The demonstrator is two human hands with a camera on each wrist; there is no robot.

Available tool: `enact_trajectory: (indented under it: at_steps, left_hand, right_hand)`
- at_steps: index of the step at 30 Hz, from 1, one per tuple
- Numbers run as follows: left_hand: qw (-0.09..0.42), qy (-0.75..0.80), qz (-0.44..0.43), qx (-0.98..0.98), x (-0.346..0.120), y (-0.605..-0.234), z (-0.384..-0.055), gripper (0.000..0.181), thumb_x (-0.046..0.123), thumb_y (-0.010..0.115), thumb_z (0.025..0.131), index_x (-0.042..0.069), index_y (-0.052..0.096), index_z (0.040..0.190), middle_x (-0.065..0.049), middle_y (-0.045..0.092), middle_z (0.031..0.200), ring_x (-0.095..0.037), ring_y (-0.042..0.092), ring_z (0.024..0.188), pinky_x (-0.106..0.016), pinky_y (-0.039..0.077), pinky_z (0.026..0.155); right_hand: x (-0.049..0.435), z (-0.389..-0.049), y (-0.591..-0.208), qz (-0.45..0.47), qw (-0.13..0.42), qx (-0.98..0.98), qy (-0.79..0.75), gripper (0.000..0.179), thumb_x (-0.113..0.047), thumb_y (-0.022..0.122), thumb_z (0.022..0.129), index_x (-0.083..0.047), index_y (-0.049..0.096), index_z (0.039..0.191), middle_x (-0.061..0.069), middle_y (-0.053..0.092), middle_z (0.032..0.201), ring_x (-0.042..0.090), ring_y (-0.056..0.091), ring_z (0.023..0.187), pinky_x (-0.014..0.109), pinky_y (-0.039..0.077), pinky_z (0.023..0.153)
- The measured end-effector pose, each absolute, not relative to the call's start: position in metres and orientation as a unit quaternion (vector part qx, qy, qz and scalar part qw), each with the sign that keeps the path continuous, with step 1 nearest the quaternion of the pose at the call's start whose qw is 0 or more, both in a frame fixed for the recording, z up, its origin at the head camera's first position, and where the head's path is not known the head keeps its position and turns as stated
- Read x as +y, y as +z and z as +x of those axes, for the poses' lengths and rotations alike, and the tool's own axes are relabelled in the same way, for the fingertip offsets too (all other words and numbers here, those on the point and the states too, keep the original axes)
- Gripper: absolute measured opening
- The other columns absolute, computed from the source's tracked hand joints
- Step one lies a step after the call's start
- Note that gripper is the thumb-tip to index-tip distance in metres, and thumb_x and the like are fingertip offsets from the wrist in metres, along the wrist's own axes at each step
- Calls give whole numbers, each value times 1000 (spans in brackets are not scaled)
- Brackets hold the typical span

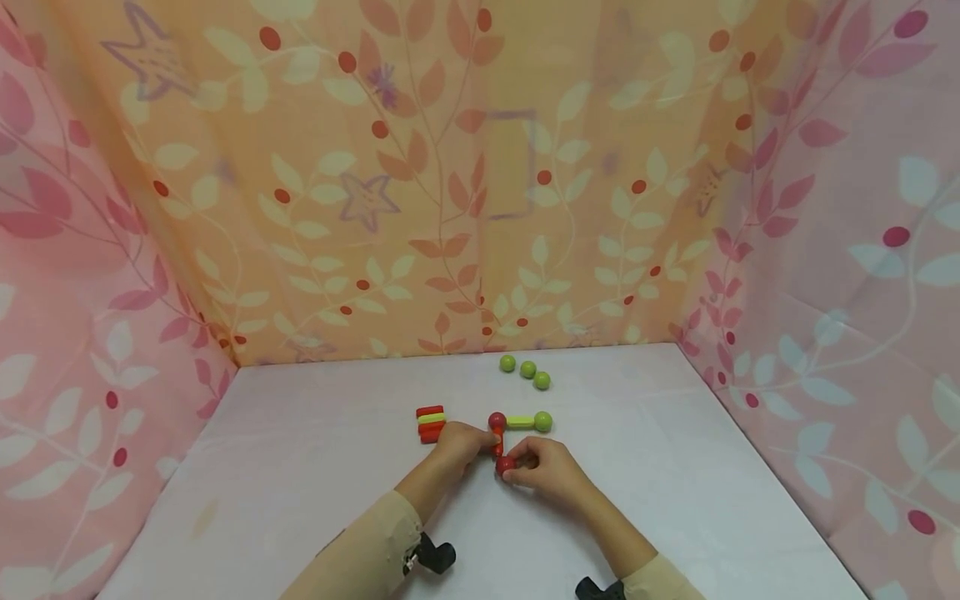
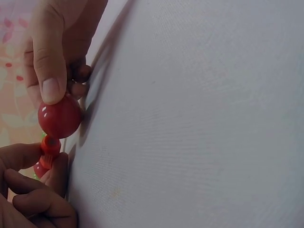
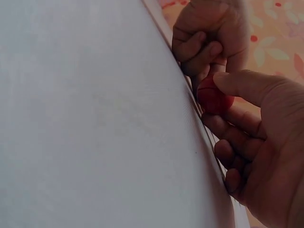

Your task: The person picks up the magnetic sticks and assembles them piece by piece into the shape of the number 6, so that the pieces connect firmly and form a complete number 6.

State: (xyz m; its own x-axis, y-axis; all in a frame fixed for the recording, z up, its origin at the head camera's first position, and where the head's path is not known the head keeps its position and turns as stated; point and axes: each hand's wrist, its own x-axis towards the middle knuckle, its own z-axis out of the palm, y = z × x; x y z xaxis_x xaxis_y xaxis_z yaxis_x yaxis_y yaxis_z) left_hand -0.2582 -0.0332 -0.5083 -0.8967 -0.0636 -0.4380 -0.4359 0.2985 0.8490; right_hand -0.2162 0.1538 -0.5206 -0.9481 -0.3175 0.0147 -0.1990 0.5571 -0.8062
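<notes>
My left hand [image 1: 463, 442] pinches a short red rod [image 2: 50, 145] between thumb and finger. The rod's far end meets a red ball [image 1: 497, 421], and from that ball a yellow-green rod [image 1: 520, 422] runs right to a green ball [image 1: 543, 421]. Another red ball [image 2: 60, 117] is pinched by my right hand [image 1: 553, 471] at the near end of the red rod, right at its tip. In the right wrist view this ball [image 3: 215, 96] sits between thumb and fingers, with the left hand [image 3: 211, 35] just beyond it.
Left of the hands, several red rods [image 1: 431, 437] and a yellow-green rod [image 1: 431, 419] lie side by side. Toward the back of the white table [image 1: 337, 387] rest three green balls [image 1: 528, 369]. Patterned curtains [image 1: 480, 250] enclose the table at the back and sides.
</notes>
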Motion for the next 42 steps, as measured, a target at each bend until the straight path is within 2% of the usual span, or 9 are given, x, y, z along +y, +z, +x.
enact_trajectory:
  at_steps: [9,16,20,27,32,38,42]
  left_hand:
    - [162,591,-134,779,-33,-507,-254,27,24,79,70,3,67,82,-6,65,82,-22,53,78,-29,44,64]
    - [162,584,-145,782,-32,-506,-256,30,25,80,69,2,65,83,-7,64,83,-22,54,80,-29,47,68]
    - [163,581,-152,783,-32,-504,-256,32,26,80,68,2,65,84,-8,64,83,-23,53,79,-29,45,64]
    - [169,574,-161,785,-32,-502,-257,34,28,79,69,3,65,85,-7,64,83,-24,52,81,-30,42,61]
    - [170,581,-161,780,-34,-501,-258,34,29,79,69,3,65,87,-6,64,84,-24,51,83,-32,41,63]
    - [171,580,-187,774,-34,-503,-260,37,30,80,67,4,64,88,-5,64,85,-24,51,84,-32,41,64]
    - [172,587,-185,769,-34,-504,-261,37,29,81,67,3,65,88,-5,65,84,-23,51,83,-32,41,64]
  right_hand:
    - [146,-213,-521,-128,40,885,-445,31,-45,74,71,-23,65,91,-13,64,82,8,57,76,25,45,66]
    - [141,-212,-519,-95,50,875,-472,30,-41,75,71,-21,66,91,-11,65,82,8,60,79,31,46,73]
    - [138,-212,-519,-77,62,861,-500,29,-37,76,72,-17,67,91,-8,67,83,10,61,80,32,47,73]
    - [135,-213,-516,-43,103,828,-549,29,-33,75,74,-12,69,94,-1,67,86,15,54,75,30,44,62]
    - [134,-217,-515,-6,136,800,-584,32,-31,76,72,-12,70,97,0,67,84,12,45,59,24,37,48]
    - [133,-219,-513,16,165,785,-597,34,-38,74,73,-14,71,96,6,68,85,9,33,39,21,26,37]
    - [133,-221,-512,36,183,781,-596,36,-44,73,72,-16,71,95,5,67,90,8,33,38,22,25,35]
